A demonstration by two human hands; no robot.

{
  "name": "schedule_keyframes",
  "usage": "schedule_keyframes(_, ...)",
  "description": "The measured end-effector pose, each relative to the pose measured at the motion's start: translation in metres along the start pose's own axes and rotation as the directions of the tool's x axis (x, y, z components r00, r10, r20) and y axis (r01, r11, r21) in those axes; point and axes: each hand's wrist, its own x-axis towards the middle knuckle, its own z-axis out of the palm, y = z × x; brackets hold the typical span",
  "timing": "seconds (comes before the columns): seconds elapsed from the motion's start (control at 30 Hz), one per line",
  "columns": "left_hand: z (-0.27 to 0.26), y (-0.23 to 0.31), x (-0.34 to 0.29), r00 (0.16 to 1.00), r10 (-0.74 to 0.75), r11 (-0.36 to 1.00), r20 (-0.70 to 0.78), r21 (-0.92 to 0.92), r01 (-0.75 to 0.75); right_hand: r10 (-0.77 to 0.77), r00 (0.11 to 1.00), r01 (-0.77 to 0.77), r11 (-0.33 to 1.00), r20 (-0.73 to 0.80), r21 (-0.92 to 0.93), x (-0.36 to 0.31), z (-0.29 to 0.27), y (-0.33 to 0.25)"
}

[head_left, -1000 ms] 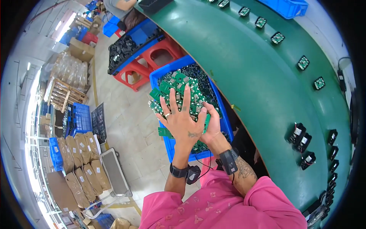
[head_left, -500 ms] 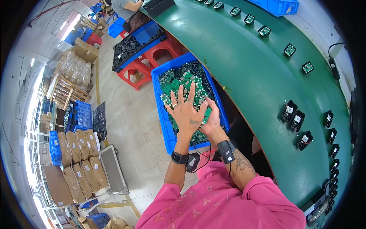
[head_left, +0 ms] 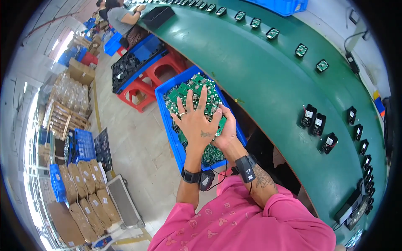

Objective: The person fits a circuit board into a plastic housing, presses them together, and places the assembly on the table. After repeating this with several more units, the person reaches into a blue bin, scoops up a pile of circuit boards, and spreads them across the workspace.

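Note:
My left hand [head_left: 197, 125] lies with its fingers spread over a heap of green circuit boards [head_left: 183, 90]. Its back faces up, and a ring is on one finger. My right hand [head_left: 228, 129] cups the near right side of the heap, thumb up, with boards against its palm; its other fingers are partly hidden. The heap rises between and beyond my hands, inside the outline of a blue crate [head_left: 161, 109]. More loose boards [head_left: 212, 155] fill the crate below my wrists. How the boards sit under my left palm is hidden.
A green workbench [head_left: 251, 79] curves along the right, bearing small black housings [head_left: 318, 124] and a row of units with boards [head_left: 301, 50]. Red stools [head_left: 136, 93] hold a blue crate of black parts [head_left: 125, 67]. Beyond, a person [head_left: 121, 19] sits by a black tray [head_left: 158, 16]. A trolley [head_left: 124, 200] stands left.
The view has shifted, so the crate and bench appear farther left and more of the seated person shows. My hands keep nearly the same pose, and the heap covers more of the crate's far part.

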Motion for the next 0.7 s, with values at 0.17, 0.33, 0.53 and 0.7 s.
schedule_keyframes(0.17,-0.038,0.051,0.021,0.981,0.182,0.982,-0.073,0.066,-0.177,-0.169,0.985,0.169,0.986,0.043,0.017,-0.045,0.060,-0.020)
schedule_keyframes(0.33,-0.056,0.120,0.020,0.872,0.460,0.881,-0.165,-0.033,-0.471,-0.426,0.866,0.412,0.905,0.263,0.108,-0.102,0.065,-0.053)
schedule_keyframes(0.53,-0.035,0.259,-0.029,0.667,0.722,0.609,-0.186,-0.288,-0.739,-0.828,0.531,0.796,0.560,0.178,0.230,-0.236,0.036,-0.115)
schedule_keyframes(0.7,-0.025,0.343,-0.099,0.475,0.842,0.335,-0.256,-0.443,-0.832,-0.967,0.206,0.941,0.238,0.152,0.241,-0.336,-0.001,-0.124)
